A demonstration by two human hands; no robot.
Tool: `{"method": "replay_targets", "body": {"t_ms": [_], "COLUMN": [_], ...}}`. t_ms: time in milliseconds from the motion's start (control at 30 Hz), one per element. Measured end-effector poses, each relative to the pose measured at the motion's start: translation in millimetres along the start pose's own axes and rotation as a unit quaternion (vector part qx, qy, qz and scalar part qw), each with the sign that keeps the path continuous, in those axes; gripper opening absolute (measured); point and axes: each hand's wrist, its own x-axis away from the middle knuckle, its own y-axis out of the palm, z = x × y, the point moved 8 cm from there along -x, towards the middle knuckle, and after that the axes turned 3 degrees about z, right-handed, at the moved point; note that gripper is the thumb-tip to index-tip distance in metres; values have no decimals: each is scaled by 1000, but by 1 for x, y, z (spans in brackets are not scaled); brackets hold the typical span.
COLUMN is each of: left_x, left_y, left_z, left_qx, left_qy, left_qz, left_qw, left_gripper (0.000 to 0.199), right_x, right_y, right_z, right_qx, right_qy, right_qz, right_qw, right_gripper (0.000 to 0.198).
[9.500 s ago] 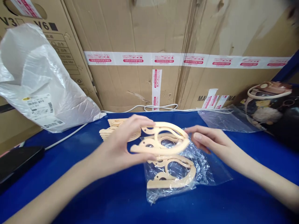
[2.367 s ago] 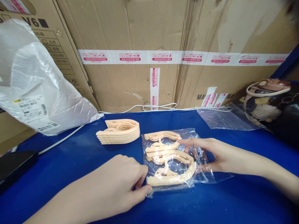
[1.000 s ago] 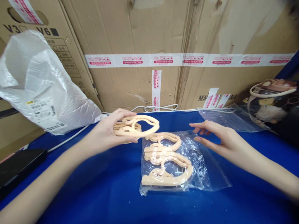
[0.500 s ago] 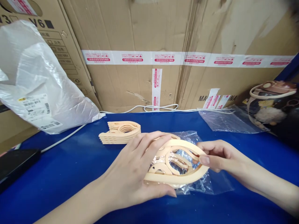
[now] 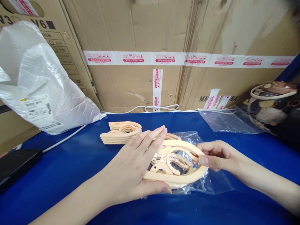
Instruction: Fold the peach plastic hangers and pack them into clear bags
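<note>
My right hand (image 5: 217, 156) pinches the rounded right end of a beige folding hanger (image 5: 187, 179) between thumb and fingers. This top hanger lies over other beige pieces, with a clear plastic bag (image 5: 203, 184) around or under them; which one I cannot tell. My left hand (image 5: 138, 165) rests across the left end, fingers stretched out and thumb along the near edge, hiding that end. Just beyond my left hand is a neat stack of matching folded hangers (image 5: 120, 134).
Cardboard boxes (image 5: 131, 84) stand behind the blue table (image 5: 77, 175). A white parcel bag (image 5: 53, 90) leans at left above a black device (image 5: 18, 165). A white cable (image 5: 131, 110) runs along the back. At right lie another clear bag (image 5: 217, 122) and a brown bag with a fluffy charm (image 5: 270, 115).
My left fingers have straightened and lifted a little. The top hanger and my right hand have shifted slightly left.
</note>
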Motion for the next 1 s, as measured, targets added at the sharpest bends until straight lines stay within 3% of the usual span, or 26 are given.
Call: {"method": "replay_targets", "body": {"t_ms": [200,300,367,433,500,567,667,767,867,933,1000], "left_x": [-4,-5,-5,-4,-4,-3,-2,-1,0,2,4], "left_y": [-13,-19,-20,-18,-14,-10,-5,-2,5,13,20], "left_z": [2,5,7,8,11,14,16,18,14,7,-2], "left_qx": [17,27,36,48,68,95,122,131,137,140,144], "left_qy": [23,38,33,22,12,4,-19,-37,-61,-80,-93], "left_qz": [64,97,104,107,105,102,97,87,49,7,-36], "left_qw": [998,994,993,993,992,990,988,987,987,987,985], "left_gripper": [86,77,74,74,77,81,81,81,102,110,101], "right_x": [2,8,14,24,30,31,32,32,29,26,27], "right_y": [-1,-6,-10,-6,3,12,21,27,18,-5,-39], "right_z": [-3,-10,-24,-41,-49,-49,-49,-51,-50,-45,-42], "right_qx": [23,116,221,317,391,447,486,486,450,408,385], "right_qy": [-14,-58,-139,-234,-289,-297,-294,-294,-273,-239,-207], "right_qz": [10,53,109,145,141,125,116,116,114,128,162], "right_qw": [1000,990,959,908,862,834,815,814,843,872,885], "right_gripper": [31,28,31,66,89,90,84,81,83,83,80]}}
